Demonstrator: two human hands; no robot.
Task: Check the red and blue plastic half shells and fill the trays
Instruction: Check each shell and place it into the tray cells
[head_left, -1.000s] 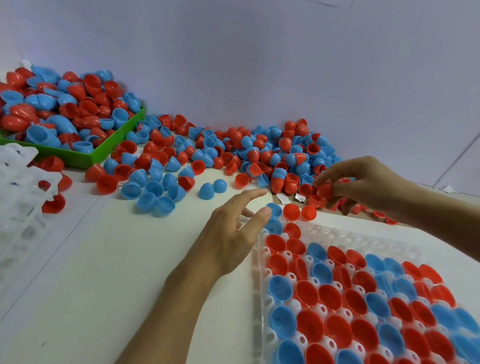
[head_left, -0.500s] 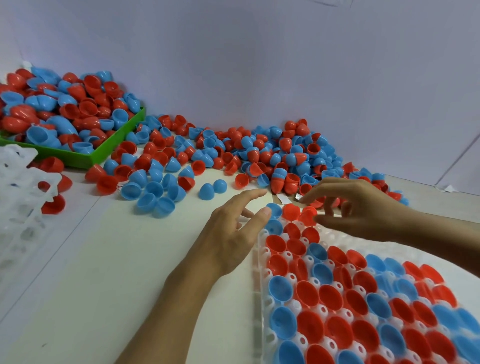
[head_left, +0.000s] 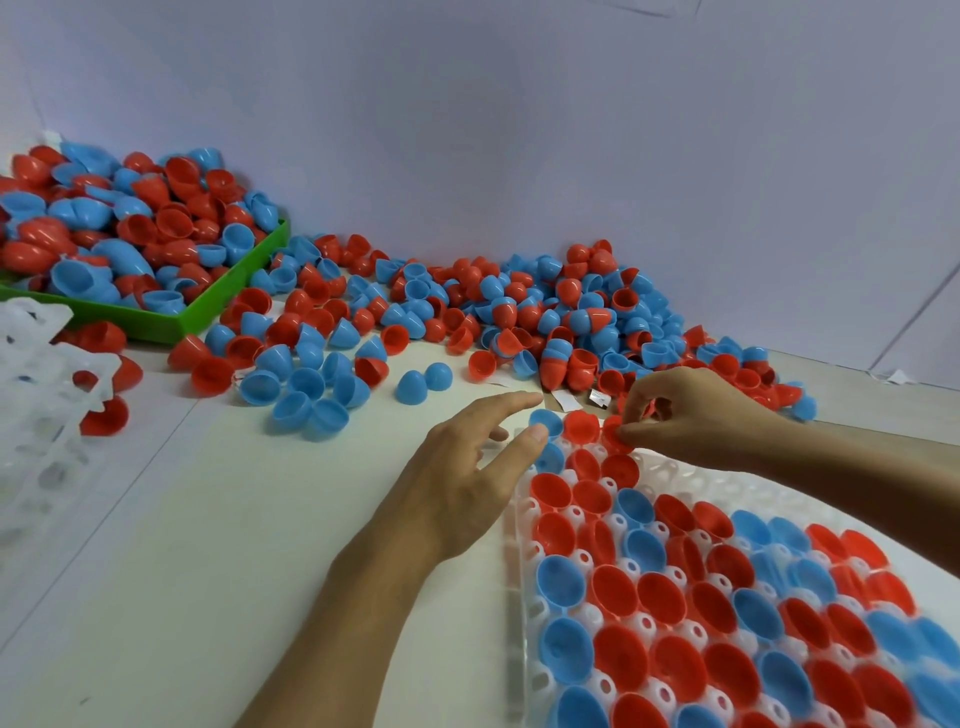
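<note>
A clear plastic tray (head_left: 519, 597) at the lower right holds several red and blue half shells, hollow side up. My left hand (head_left: 467, 467) rests with straight fingers on the tray's far left corner, beside a blue shell (head_left: 546, 420). My right hand (head_left: 691, 410) pinches a red half shell (head_left: 615, 434) over the tray's far row, next to another red shell (head_left: 581, 425). A big loose heap of red and blue shells (head_left: 519, 312) lies along the wall behind.
A green bin (head_left: 228, 291) piled with shells stands at the back left. A stack of white trays (head_left: 36, 415) is at the left edge, with a few red shells beside it. Small paper scraps (head_left: 566, 400) lie by the heap.
My right hand has come from the heap with a red shell and moved left and down onto the tray's far row. My left hand has stayed on the tray corner.
</note>
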